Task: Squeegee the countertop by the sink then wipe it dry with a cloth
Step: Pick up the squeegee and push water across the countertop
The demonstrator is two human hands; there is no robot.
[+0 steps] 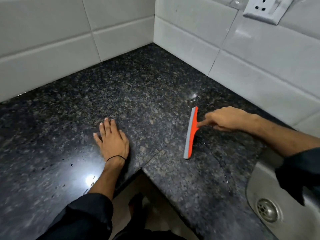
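An orange squeegee (191, 134) with a grey rubber blade stands on the dark speckled granite countertop (138, 94), its blade edge down and facing left. My right hand (225, 119) grips its handle from the right, index finger stretched along the handle toward the blade. Streaks of water lie on the stone to the right of the blade, toward the sink (270, 201). Flat on the counter to the left rests my left hand (111, 139), fingers spread and holding nothing. No cloth is in view.
The steel sink with its drain (267, 210) sits at the lower right. White tiled walls (121, 32) meet in a corner behind the counter. A wall socket (264, 9) is at the upper right. The counter's inner corner edge (142, 168) drops to the floor.
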